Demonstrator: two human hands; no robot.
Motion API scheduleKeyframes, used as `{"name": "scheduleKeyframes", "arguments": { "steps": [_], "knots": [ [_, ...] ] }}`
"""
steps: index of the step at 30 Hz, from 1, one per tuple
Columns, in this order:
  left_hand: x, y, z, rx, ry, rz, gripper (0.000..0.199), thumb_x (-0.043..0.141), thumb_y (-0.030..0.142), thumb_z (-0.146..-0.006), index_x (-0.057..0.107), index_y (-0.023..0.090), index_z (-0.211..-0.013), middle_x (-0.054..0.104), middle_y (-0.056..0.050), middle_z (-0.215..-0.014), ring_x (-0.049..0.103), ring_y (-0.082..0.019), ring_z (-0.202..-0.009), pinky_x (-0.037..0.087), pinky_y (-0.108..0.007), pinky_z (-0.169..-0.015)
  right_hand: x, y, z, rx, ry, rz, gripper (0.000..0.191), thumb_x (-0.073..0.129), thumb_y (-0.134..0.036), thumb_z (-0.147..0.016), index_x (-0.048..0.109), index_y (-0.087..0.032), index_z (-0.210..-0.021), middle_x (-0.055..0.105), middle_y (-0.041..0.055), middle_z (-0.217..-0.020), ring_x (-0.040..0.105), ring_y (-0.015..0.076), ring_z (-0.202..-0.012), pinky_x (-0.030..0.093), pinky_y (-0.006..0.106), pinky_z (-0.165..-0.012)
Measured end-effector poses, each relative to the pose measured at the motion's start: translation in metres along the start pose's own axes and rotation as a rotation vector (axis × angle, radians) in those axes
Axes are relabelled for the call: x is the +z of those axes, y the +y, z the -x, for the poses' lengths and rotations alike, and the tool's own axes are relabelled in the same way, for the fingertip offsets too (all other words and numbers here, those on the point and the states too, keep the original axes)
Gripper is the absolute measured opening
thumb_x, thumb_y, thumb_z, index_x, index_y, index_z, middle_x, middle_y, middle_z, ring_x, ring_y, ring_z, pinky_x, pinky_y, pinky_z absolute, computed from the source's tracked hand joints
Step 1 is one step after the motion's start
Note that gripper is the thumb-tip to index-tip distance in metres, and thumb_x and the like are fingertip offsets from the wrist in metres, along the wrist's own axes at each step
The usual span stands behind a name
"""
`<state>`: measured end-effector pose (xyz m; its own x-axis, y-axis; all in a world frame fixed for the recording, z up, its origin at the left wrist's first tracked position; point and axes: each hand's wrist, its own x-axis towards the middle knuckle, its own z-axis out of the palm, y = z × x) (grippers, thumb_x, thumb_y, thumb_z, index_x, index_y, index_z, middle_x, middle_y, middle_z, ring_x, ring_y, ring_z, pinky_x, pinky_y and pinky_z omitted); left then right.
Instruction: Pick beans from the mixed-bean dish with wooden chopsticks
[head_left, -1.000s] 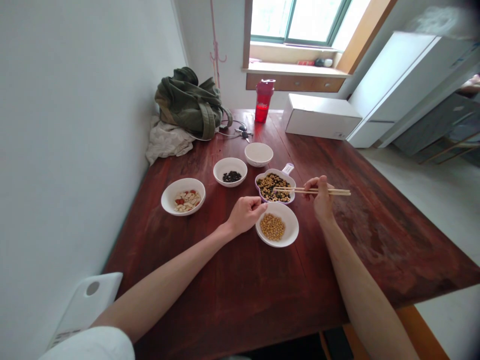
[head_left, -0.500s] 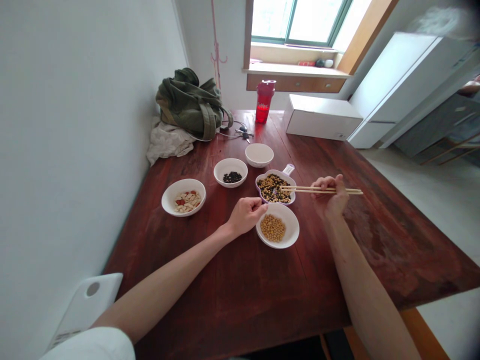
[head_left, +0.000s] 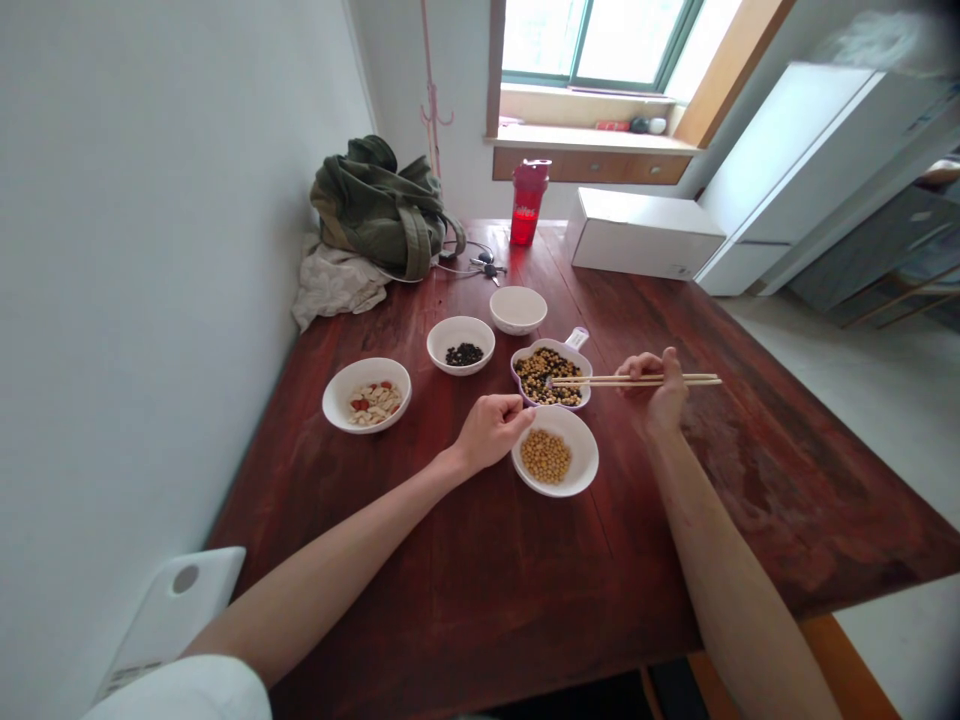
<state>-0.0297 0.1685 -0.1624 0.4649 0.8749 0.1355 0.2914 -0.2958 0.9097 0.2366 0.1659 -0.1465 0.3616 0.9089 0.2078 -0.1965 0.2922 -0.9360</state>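
A pair of wooden chopsticks [head_left: 622, 380] is in my right hand [head_left: 660, 385], its fingers closed around them. Their tips reach into a scalloped, purple-rimmed dish [head_left: 576, 340] of mixed black and yellow beans [head_left: 536, 372]. My left hand [head_left: 491, 432] is closed, its thumb on the left rim of a white bowl [head_left: 581, 475]; its curled fingers are partly hidden. Yellow soybeans [head_left: 546, 456] lie in that bowl, which stands just in front of the dish. Whether the tips pinch a bean is too small to tell.
Further left are a white bowl [head_left: 459, 330] with black beans and another bowl [head_left: 337, 395] with pale and reddish pieces. A third white bowl [head_left: 517, 300] stands behind. A green bag [head_left: 375, 210], keys [head_left: 489, 268], a red bottle [head_left: 527, 205] and a white box [head_left: 645, 235] are farther back.
My right hand has shifted slightly left, and the chopstick tips have moved left and a little down within the mixed beans. My left hand and the bowls keep their places.
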Motion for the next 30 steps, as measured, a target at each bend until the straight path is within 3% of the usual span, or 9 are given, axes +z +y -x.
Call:
{"name": "scheduleKeyframes", "arguments": {
  "steps": [3,9,22,30],
  "knots": [
    [0.0,0.0,0.0,-0.002,0.003,0.003,0.047,0.056,0.044,-0.092,0.029,0.019,-0.061,0.029,0.005,-0.06,0.028,-0.009,-0.06,0.02,-0.026,-0.056,-0.002,0.008,0.0,-0.013,0.033,0.082,0.065,0.05,-0.076,-0.089,0.056,-0.021,-0.055,0.051,-0.0005,-0.052,0.046,0.0102,-0.041,0.033,0.024,-0.037],
    [0.0,0.001,0.0,-0.008,-0.003,-0.01,0.047,0.056,0.043,-0.092,0.031,0.019,-0.061,0.03,0.005,-0.059,0.029,-0.009,-0.059,0.02,-0.025,-0.056,-0.002,0.016,0.003,-0.023,-0.037,0.133,0.064,0.053,-0.073,-0.091,0.063,-0.019,-0.057,0.054,-0.0001,-0.053,0.05,0.0095,-0.041,0.033,0.023,-0.037],
    [0.0,0.001,-0.001,-0.006,-0.004,-0.001,0.048,0.056,0.044,-0.092,0.03,0.019,-0.061,0.029,0.005,-0.059,0.028,-0.009,-0.06,0.02,-0.025,-0.056,0.0,0.015,0.006,-0.044,-0.06,0.254,0.065,0.049,-0.075,-0.092,0.065,-0.02,-0.06,0.056,0.0006,-0.049,0.047,0.0103,-0.041,0.032,0.024,-0.039],
    [0.0,0.002,0.0,-0.011,-0.001,0.004,0.048,0.056,0.045,-0.092,0.029,0.019,-0.061,0.029,0.005,-0.06,0.028,-0.009,-0.06,0.02,-0.025,-0.056,0.0,0.014,0.005,-0.06,0.003,0.262,0.067,0.048,-0.077,-0.091,0.063,-0.02,-0.059,0.054,0.0,-0.047,0.046,0.0107,-0.039,0.032,0.025,-0.038]
  ]
}}
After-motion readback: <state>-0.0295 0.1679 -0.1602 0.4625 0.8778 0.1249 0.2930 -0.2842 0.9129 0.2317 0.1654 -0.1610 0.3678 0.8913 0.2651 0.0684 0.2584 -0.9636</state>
